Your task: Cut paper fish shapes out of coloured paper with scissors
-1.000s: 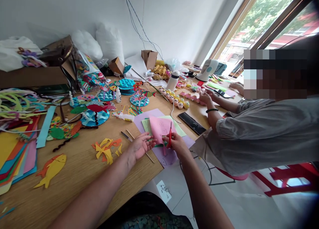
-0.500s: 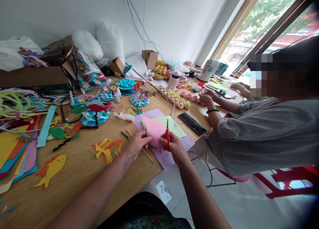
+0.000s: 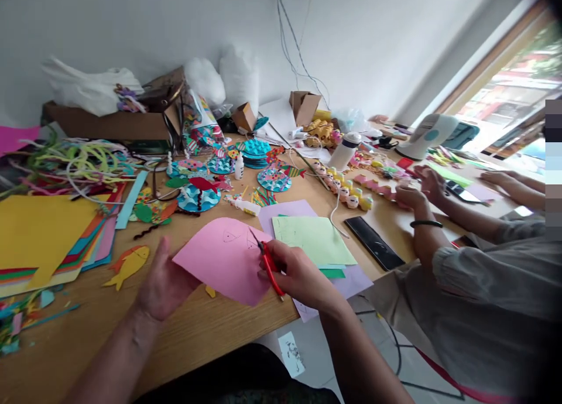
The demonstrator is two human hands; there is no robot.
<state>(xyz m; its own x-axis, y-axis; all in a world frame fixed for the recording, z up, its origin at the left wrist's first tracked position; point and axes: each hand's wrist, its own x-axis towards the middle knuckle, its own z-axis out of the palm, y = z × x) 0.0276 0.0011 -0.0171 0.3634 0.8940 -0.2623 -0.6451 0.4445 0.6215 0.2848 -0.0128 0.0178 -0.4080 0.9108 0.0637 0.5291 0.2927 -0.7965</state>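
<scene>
A sheet of pink paper (image 3: 219, 260) with small drawn pencil shapes is held up above the table edge, slightly curved. My left hand (image 3: 169, 284) is at its left edge, thumb raised and apart from the sheet, with the fingers partly hidden behind it. My right hand (image 3: 298, 272) grips red-handled scissors (image 3: 273, 272), their dark tips pointing up and left over the paper. The fingers of this hand also meet the sheet's right side. Just beyond lie pale green paper (image 3: 314, 240) and lilac paper (image 3: 292, 211).
Yellow paper fish (image 3: 132, 267) and stacked coloured paper (image 3: 44, 234) lie on the left. Blue decorated discs (image 3: 199, 199), a glue bottle (image 3: 246, 206) and a black phone (image 3: 373, 243) are farther back. On the right sits a co-worker in a grey sleeve (image 3: 483, 257).
The pink sheet has come off the paper pile toward me and left, turned broad side up. My left thumb has let go of it. The view has swung left.
</scene>
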